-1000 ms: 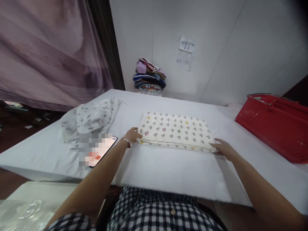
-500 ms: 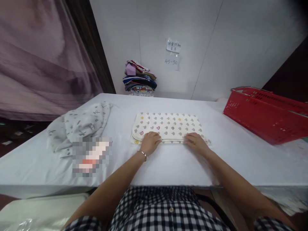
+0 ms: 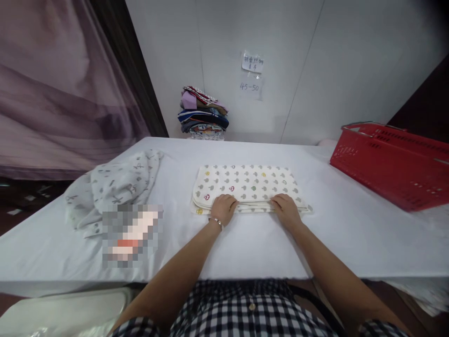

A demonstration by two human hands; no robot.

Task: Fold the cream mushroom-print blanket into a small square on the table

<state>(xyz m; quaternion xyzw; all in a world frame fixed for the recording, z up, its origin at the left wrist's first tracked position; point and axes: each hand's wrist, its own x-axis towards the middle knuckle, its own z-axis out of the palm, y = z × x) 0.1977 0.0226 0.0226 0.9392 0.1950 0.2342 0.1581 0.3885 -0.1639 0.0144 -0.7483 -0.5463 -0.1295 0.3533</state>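
Note:
A folded white cloth (image 3: 245,185) with a print of small grey, red, yellow and green mushrooms lies flat on the table in the head view. Its layers show along the near edge. My left hand (image 3: 224,208) grips that edge left of the middle, fingers bent over it and a bracelet on the wrist. Farther right on the same edge, my right hand (image 3: 285,209) pinches the cloth between thumb and fingers. The thumbs are partly hidden. Between the hands, the upper layers stand slightly apart from the bottom one.
The table (image 3: 252,252) has a white cover. To the left lies a crumpled patterned cloth (image 3: 119,182), beside a pixelated patch. A red plastic basket (image 3: 389,164) stands at the right. Folded fabrics (image 3: 203,112) are stacked against the back wall, near paper notes (image 3: 250,86).
Both hands stay at the cloth's near edge; the left has shifted slightly right and down. The near edge is slightly lifted between them. The camera view has moved a little.

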